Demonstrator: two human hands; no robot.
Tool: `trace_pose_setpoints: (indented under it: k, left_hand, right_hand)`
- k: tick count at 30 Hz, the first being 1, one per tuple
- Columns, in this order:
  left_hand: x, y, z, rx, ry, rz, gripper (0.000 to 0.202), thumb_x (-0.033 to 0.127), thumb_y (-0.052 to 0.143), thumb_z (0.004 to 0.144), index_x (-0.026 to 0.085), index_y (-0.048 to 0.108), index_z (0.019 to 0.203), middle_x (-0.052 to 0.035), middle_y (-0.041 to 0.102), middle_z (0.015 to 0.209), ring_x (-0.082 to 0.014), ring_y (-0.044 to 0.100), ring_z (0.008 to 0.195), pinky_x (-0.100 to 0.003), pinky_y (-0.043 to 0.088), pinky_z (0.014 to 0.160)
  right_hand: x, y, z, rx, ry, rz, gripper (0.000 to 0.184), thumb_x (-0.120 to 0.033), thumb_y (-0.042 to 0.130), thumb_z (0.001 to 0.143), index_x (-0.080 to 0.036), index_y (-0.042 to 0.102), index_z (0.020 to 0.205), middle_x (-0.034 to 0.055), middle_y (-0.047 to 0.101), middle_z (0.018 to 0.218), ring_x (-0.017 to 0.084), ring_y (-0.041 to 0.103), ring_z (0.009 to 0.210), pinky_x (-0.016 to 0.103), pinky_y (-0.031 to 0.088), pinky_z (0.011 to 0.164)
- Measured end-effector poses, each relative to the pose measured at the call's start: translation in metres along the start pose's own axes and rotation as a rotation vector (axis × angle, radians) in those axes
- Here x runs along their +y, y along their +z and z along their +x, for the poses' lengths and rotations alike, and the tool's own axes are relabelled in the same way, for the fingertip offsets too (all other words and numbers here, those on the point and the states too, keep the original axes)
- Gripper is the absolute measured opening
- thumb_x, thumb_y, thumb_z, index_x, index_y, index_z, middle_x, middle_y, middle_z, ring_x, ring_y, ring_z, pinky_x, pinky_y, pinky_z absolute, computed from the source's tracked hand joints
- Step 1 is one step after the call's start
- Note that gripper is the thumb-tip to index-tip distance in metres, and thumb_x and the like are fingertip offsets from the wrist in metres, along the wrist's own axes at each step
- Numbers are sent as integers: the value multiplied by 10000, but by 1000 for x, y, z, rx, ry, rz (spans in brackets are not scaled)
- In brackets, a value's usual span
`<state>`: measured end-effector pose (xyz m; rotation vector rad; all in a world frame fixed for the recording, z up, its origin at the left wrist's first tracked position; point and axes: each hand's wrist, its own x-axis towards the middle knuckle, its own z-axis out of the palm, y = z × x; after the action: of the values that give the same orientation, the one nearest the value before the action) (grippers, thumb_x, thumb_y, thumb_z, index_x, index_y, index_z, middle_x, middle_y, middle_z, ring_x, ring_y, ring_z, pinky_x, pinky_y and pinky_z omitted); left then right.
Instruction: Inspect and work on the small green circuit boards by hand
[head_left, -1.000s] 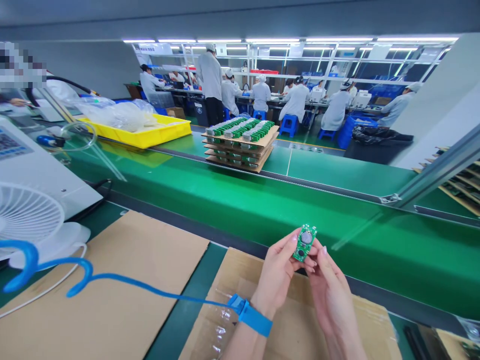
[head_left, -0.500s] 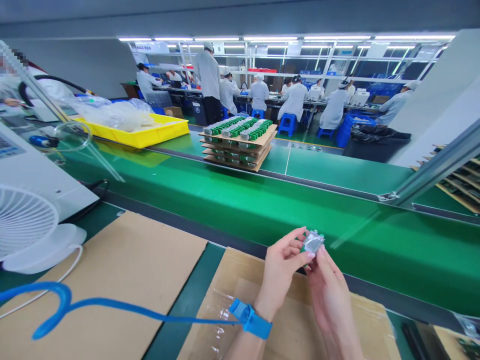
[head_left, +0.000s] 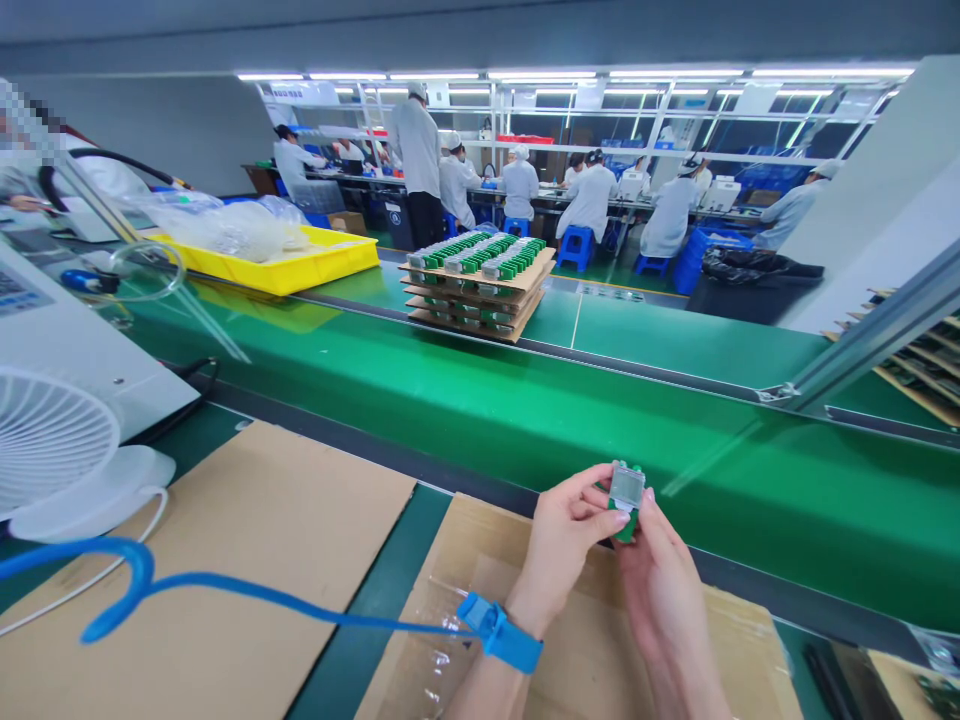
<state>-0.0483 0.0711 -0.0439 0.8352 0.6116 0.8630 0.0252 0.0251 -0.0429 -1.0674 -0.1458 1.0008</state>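
Small green circuit board (head_left: 626, 497) w/ grey LCD face up, pinched between both hands above cardboard sheet (head_left: 600, 640) at near edge of green conveyor belt (head_left: 525, 410). Left hand (head_left: 559, 555) gripping board's left side w/ thumb & fingertips; blue wrist strap (head_left: 501, 632) w/ coiled cord (head_left: 150, 585) on that wrist. Right hand (head_left: 660, 590) closed on board's lower right. Beyond belt: stacked trays of green boards (head_left: 480, 285), yellow tray (head_left: 300, 265). White fan (head_left: 52, 440) far left.

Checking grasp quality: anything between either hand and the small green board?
Nothing visible. Left hand and right hand both pinch the small green board directly with bare fingertips, above the cardboard sheet.
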Motion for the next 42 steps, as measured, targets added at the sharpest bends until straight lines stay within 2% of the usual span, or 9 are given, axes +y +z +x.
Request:
trace_pose_setpoints:
  k: [4, 7, 11, 15, 22, 29, 34, 38, 42]
  left_hand:
    - [0, -1, 1, -58, -24, -7, 518, 203, 778, 640, 184, 660, 1144, -9, 673, 741, -125, 602, 682, -235, 485, 705]
    - [1, 0, -1, -72, -65, -19, 588, 233, 791, 635, 187, 622, 1197, -27, 705, 755, -142, 632, 647, -278, 520, 723]
    - [3, 3, -4, -124, -95, -20, 652, 276, 783, 663, 184, 558, 1268, -52, 722, 773, -170, 665, 664, -303, 539, 741]
    - [4, 4, -5, -140, -79, -17, 648, 297, 780, 676, 170, 555, 1270, -55, 718, 750, -175, 665, 674, -305, 545, 743]
    - [4, 4, -5, -153, -74, -9, 624, 303, 770, 700, 181, 552, 1272, -58, 720, 824, -181, 679, 700, -306, 548, 766]
    - [5, 3, -6, -165, -75, 9, 615, 292, 752, 722, 164, 537, 1284, -60, 720, 762, -171, 680, 657, -283, 551, 732]
    - [3, 3, -5, -160, -63, 8, 609, 303, 748, 726, 176, 539, 1284, -58, 721, 748, -164, 682, 655, -256, 543, 712]
    - [2, 3, -4, -167, -64, 5, 598, 300, 744, 730, 185, 542, 1281, -53, 723, 745, -164, 684, 648, -266, 543, 726]
    - [1, 2, -4, -181, -75, -5, 612, 303, 741, 732, 180, 529, 1292, -63, 723, 745, -163, 681, 630, -276, 548, 715]
  right_hand:
    - [-2, 0, 2, 13, -28, 33, 430, -439, 787, 622, -230, 716, 991, 20, 705, 915, 142, 615, 849, 208, 475, 650]
    - [-2, -3, 3, 23, -15, 51, 431, -402, 815, 582, -212, 721, 957, 26, 713, 887, 115, 617, 737, 162, 454, 547]
    - [-3, -5, 5, 26, 10, 66, 431, -416, 809, 588, -186, 715, 940, 62, 724, 878, 132, 643, 789, 157, 494, 595]
    - [-4, -5, 4, 27, 10, 77, 489, -408, 823, 566, -182, 705, 984, 71, 728, 863, 119, 648, 754, 137, 493, 578]
    - [-6, -3, 4, 21, -1, 84, 478, -409, 829, 556, -188, 715, 964, 48, 721, 848, 126, 645, 775, 138, 492, 578]
    - [-6, -5, 3, 13, -10, 67, 436, -393, 800, 619, -190, 711, 994, 44, 718, 826, 110, 628, 684, 143, 466, 519]
    - [-5, -6, 4, 11, -8, 56, 461, -392, 800, 620, -190, 697, 1021, 51, 719, 838, 137, 648, 746, 155, 480, 543]
    - [-5, -5, 5, 20, -13, 58, 469, -396, 806, 607, -189, 695, 1013, 46, 721, 849, 113, 641, 704, 148, 489, 560]
    - [-6, -6, 4, 29, -9, 56, 492, -404, 808, 597, -191, 690, 1025, 44, 719, 841, 133, 656, 764, 162, 508, 602]
